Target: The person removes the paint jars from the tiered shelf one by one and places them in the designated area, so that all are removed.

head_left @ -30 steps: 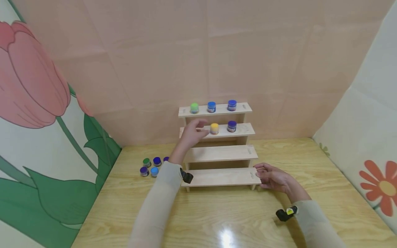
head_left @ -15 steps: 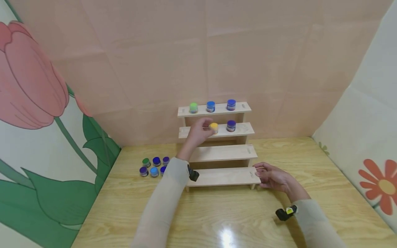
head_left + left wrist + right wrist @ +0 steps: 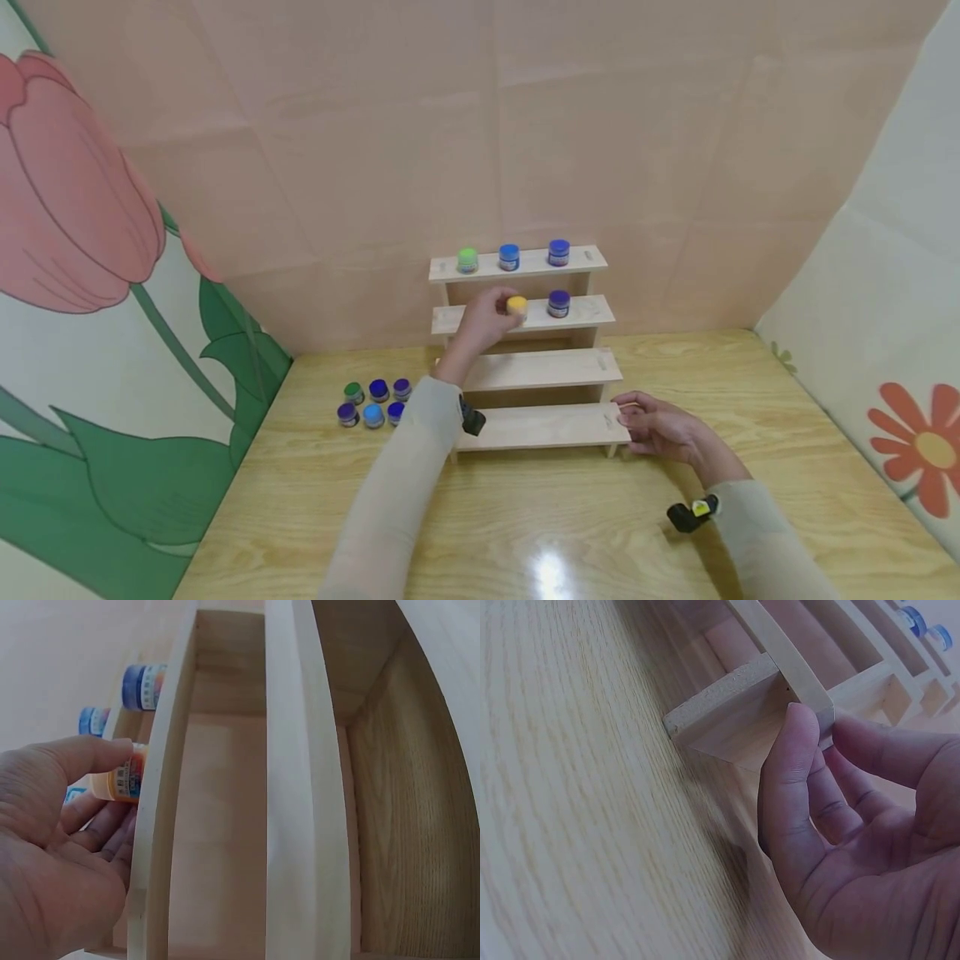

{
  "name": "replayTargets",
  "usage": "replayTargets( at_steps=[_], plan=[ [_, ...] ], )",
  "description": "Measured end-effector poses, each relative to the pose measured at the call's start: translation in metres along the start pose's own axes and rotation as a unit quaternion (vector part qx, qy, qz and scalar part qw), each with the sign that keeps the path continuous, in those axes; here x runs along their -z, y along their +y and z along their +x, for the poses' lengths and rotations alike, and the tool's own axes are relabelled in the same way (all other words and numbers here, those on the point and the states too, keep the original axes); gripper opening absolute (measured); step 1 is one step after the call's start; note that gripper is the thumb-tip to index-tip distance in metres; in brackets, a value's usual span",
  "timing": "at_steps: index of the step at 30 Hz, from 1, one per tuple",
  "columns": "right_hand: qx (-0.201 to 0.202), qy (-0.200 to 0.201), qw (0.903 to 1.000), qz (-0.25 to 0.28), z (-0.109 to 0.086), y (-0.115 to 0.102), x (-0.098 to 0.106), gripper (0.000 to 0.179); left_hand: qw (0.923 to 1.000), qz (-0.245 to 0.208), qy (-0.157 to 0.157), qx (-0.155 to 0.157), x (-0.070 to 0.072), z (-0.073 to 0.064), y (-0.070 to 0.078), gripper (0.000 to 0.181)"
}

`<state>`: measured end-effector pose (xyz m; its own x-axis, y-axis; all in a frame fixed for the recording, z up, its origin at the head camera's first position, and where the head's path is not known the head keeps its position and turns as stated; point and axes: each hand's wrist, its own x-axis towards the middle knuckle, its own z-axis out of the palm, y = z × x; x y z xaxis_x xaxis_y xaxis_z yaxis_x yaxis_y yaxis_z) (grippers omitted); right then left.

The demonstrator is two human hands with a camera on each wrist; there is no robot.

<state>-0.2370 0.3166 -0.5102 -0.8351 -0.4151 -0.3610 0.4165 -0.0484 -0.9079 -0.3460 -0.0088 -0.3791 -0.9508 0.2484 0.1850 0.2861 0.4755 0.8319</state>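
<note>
My left hand point(image 3: 483, 319) is at the second tier from the top of a pale wooden stepped shelf point(image 3: 540, 367). Its thumb and fingers pinch a small yellow-lidded paint jar point(image 3: 517, 306); the left wrist view shows the thumb on one side of this jar point(image 3: 126, 776) and the other fingers partly behind it. Whether the jar still touches the board, I cannot tell. To its right stands a dark purple-lidded jar point(image 3: 558, 303). My right hand point(image 3: 663, 429) grips the right end of the lowest board, thumb and fingers on its corner point(image 3: 821, 712).
On the top tier stand a light green jar point(image 3: 468, 260), a blue jar point(image 3: 509, 257) and a violet-blue jar point(image 3: 558, 252). Several more jars, among them a green one point(image 3: 354, 392) and a light blue one point(image 3: 373, 415), sit in two rows on the wooden table point(image 3: 525, 517), left of the shelf.
My left hand has moved right along the second tier and closed its fingers on the yellow-lidded jar. The right hand has stayed at the lowest board's corner.
</note>
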Motion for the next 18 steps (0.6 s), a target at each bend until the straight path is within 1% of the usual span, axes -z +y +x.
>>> replayTargets(
  at_steps=[4, 8, 13, 18],
  plan=[
    [0.003, -0.004, 1.0000, 0.002, 0.000, 0.000, 0.000, 0.024, 0.9999, -0.011, 0.007, 0.003, 0.004, -0.003, 0.003, 0.040],
    [0.002, -0.008, 1.0000, 0.006, 0.000, 0.000, 0.001, 0.025, 0.9999, -0.014, 0.007, -0.006, 0.011, -0.008, 0.004, 0.039],
    [0.000, -0.007, 0.9999, 0.010, 0.001, 0.001, 0.002, 0.026, 0.9998, -0.008, 0.006, -0.019, 0.022, -0.018, 0.003, 0.036],
    [0.003, -0.005, 1.0000, 0.002, 0.001, 0.001, 0.002, 0.025, 0.9996, -0.010, 0.005, -0.026, 0.036, -0.032, -0.002, 0.040]
  ],
)
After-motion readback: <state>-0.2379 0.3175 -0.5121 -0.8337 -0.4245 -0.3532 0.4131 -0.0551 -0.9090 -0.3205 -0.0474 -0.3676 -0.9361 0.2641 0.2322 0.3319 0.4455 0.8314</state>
